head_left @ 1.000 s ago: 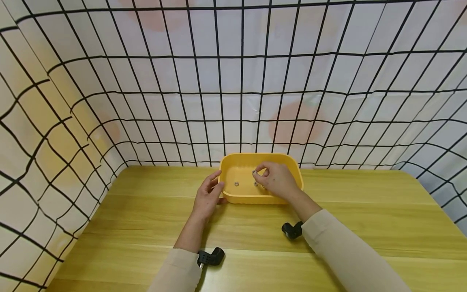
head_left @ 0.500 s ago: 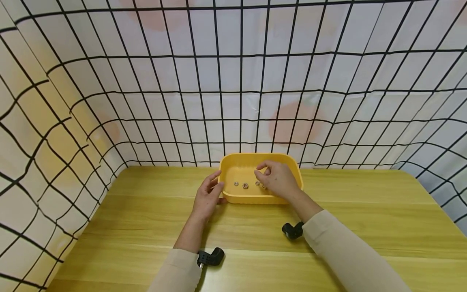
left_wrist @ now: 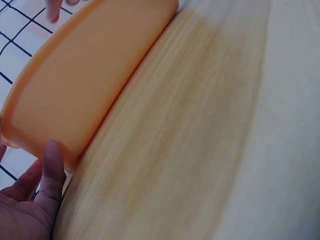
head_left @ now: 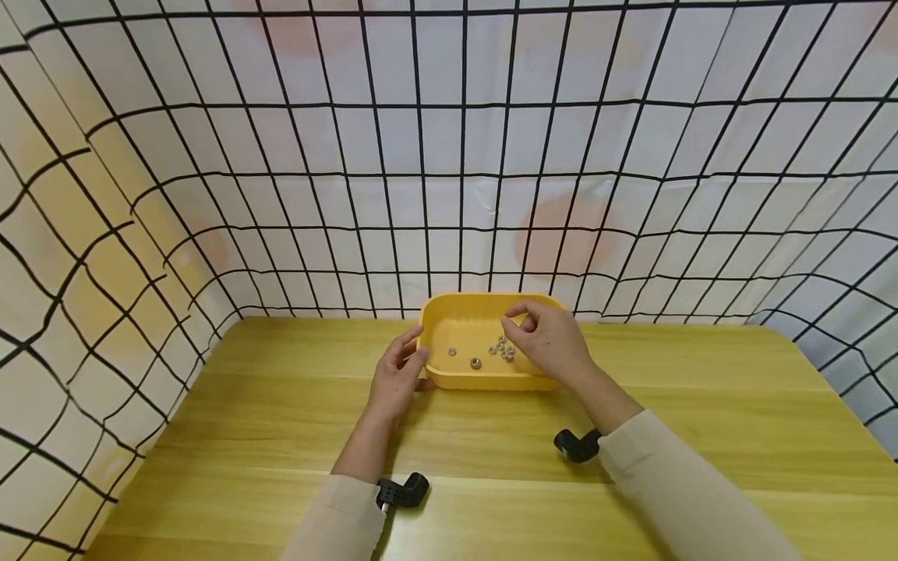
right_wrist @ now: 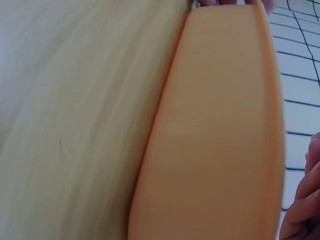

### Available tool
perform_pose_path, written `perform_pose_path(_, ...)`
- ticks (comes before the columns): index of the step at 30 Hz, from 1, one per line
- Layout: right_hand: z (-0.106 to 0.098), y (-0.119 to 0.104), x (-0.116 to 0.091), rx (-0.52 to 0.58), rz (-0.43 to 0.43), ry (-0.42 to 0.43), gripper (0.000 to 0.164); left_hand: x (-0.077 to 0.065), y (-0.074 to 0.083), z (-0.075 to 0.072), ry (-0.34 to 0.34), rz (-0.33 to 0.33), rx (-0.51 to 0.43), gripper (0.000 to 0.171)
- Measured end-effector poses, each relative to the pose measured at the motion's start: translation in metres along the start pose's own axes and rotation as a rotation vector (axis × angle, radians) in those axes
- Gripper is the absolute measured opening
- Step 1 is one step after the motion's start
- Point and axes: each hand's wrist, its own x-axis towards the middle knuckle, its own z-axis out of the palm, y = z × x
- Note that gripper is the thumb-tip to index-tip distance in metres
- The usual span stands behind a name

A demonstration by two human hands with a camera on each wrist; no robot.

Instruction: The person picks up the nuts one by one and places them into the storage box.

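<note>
A yellow tray [head_left: 484, 382] stands on the table with several small metal nuts in it. One nut [head_left: 452, 351] lies apart towards the left, and a larger-looking nut [head_left: 475, 363] is near the front wall. The other nuts [head_left: 501, 347] form a loose cluster right of the middle. My left hand [head_left: 394, 380] holds the tray's left end, its thumb [left_wrist: 51, 165] against the outer wall in the left wrist view. Over the right part of the tray, my right hand [head_left: 550, 343] has thumb and index finger bent close together. I see nothing between those fingertips.
The wooden table [head_left: 491, 483] extends in front of the tray and to both sides. A white backdrop with black grid lines [head_left: 393, 195] rises behind the tray and along the sides. Each wrist bears a black camera mount [head_left: 403, 491].
A nut left the right hand's fingertips and now lies near the tray's front wall. The right hand moved right and slightly up, uncovering the nut cluster. The left hand stayed at the tray.
</note>
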Motion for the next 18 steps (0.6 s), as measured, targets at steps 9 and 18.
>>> perform_pose_path(9,-0.031,0.024,-0.012,-0.045,0.000,0.040,0.022,0.002,0.002,-0.003,0.004,-0.018,-0.032,0.046)
perform_pose_path(18,-0.047,0.049,-0.026,-0.111,-0.033,0.102,0.019,0.000,0.003,-0.007,0.015,-0.023,-0.078,0.048)
